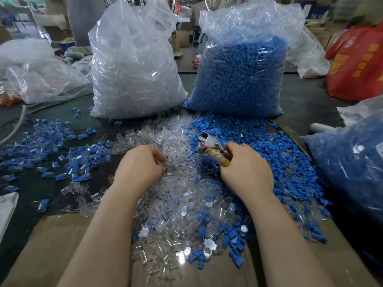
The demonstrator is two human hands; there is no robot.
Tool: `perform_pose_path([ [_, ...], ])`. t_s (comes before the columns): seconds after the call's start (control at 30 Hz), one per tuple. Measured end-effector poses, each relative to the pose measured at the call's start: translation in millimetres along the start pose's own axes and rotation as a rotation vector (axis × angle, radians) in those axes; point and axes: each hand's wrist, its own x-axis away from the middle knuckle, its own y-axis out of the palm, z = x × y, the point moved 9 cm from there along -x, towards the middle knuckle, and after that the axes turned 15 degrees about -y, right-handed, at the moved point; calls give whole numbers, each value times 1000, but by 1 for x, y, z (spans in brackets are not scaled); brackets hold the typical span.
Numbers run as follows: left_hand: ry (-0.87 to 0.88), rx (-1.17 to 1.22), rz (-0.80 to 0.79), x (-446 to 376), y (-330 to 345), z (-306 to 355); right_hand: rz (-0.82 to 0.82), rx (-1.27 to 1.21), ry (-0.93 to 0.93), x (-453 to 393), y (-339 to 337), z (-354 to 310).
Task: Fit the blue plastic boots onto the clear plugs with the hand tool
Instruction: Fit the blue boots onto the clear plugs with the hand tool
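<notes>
- centre frame, left hand (138, 164) curls into the clear plugs (178, 189), fingertips hidden, likely picking one.
- right of centre, right hand (246, 166) grips the hand tool (213, 147), ready beside the blue boots (275, 154).

Left hand (139, 165) curled, knuckles up; right hand (246, 166) fisted, both forearms extended.

- red bag (358, 65) at the far right is showing yellow print: a round emblem and a column of characters, too blurred to read
- blue-filled plastic bag (352, 162) at the right edge is carrying a white label (379, 150), cut off by the frame, its print too small to read
- nothing else is showing any readable text, numbers or brand marks
</notes>
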Motion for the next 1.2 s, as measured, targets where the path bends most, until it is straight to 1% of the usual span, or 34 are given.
perform_pose_path([
  [0.2, 15, 18, -37, 3, 4, 4, 67, -94, 17, -2, -1, 3],
  [0.33, -3, 22, 29, 3, 0, 4, 115, -186, 0, -3, -3, 2],
  [0.47, -24, 136, 83, 2, -7, 1, 167, -297, 26, -3, -5, 5],
  [0.53, -17, 201, 81, 1, -7, 2, 197, -370, 47, -2, -7, 8],
  [0.6, -19, 290, 34, 1, -4, 3, 211, -436, 72, -2, -7, 10],
  [0.73, -52, 623, -81, 4, -3, 5, 235, -585, 87, -3, -6, 9],
  [0.83, -56, 785, -183, 8, 1, 14, 247, -649, 66, -4, -7, 6],
  [0.9, -54, 852, -240, 11, 4, 18, 252, -673, 45, -4, -7, 3],
  [1.0, -59, 891, -291, 13, 10, 22, 259, -686, 27, -4, -9, 2],
  [1.13, -111, 986, -376, 14, 18, 26, 259, -708, 26, -5, -8, 2],
  [1.2, -84, 1005, -404, 16, 18, 30, 258, -732, 12, -5, -7, 1],
])
